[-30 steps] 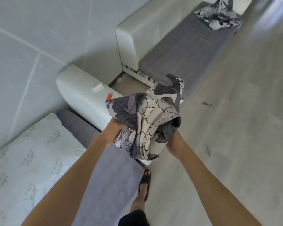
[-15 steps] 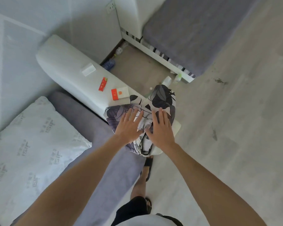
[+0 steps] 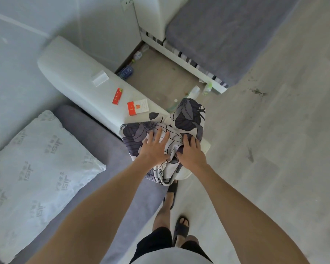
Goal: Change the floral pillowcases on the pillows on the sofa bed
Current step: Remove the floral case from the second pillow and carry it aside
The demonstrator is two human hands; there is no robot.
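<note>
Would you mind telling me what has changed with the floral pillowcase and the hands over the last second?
The floral pillowcase, held bunched in the air a second ago, has come down onto the end of the white armrest. The left hand now lies flat on it; the right hand curls its fingers into the fabric. The bare pillow and the red packs stayed put.

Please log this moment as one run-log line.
step: floral pillowcase laid on sofa armrest | left hand: flat on it | right hand: fingers curled into fabric | bare pillow: on sofa
</note>
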